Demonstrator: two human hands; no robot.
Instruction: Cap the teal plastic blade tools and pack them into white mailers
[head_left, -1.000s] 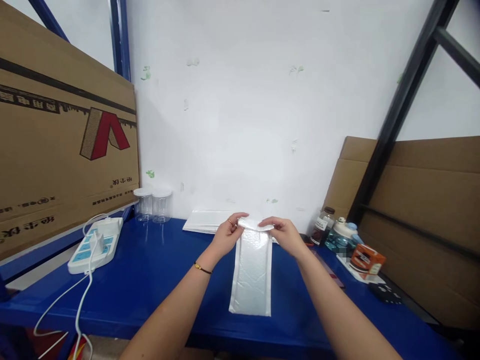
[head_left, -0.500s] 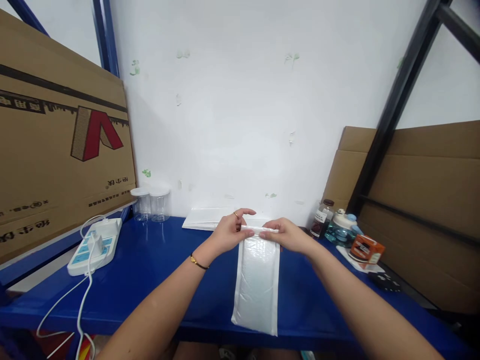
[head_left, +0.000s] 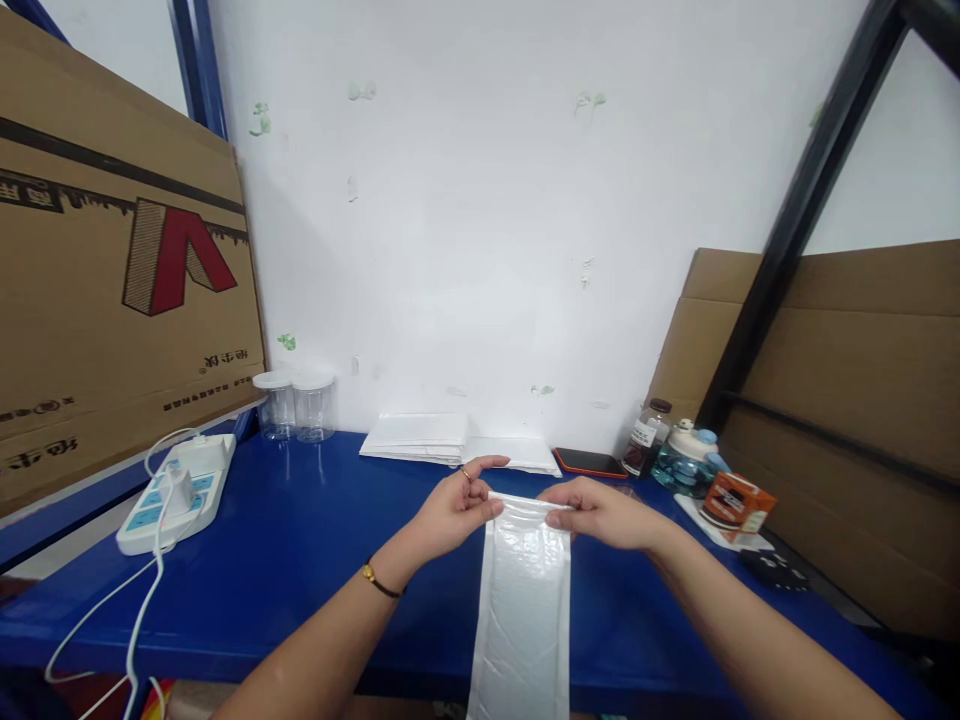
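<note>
A long white bubble mailer (head_left: 523,610) lies lengthwise on the blue table (head_left: 300,560), its near end past the table's front edge. My left hand (head_left: 457,505) pinches the far left corner of the mailer's folded top flap. On the far right corner of the same flap my right hand (head_left: 596,510) pinches too. Both hands are closed on the flap, thumbs on top. A thin bracelet shows on my left wrist and a ring on one left finger.
A stack of white mailers (head_left: 450,445) lies at the wall. Two clear jars (head_left: 296,405) and a white power strip (head_left: 176,490) with cable sit left. A phone (head_left: 589,462), brown bottle (head_left: 646,437), blue water bottle (head_left: 686,462) and orange box (head_left: 735,505) stand right. Cardboard leans on both sides.
Both hands have drawn the mailer nearer to me, so its near end now hangs past the table's front edge. The flap, raised a second ago, is folded down.
</note>
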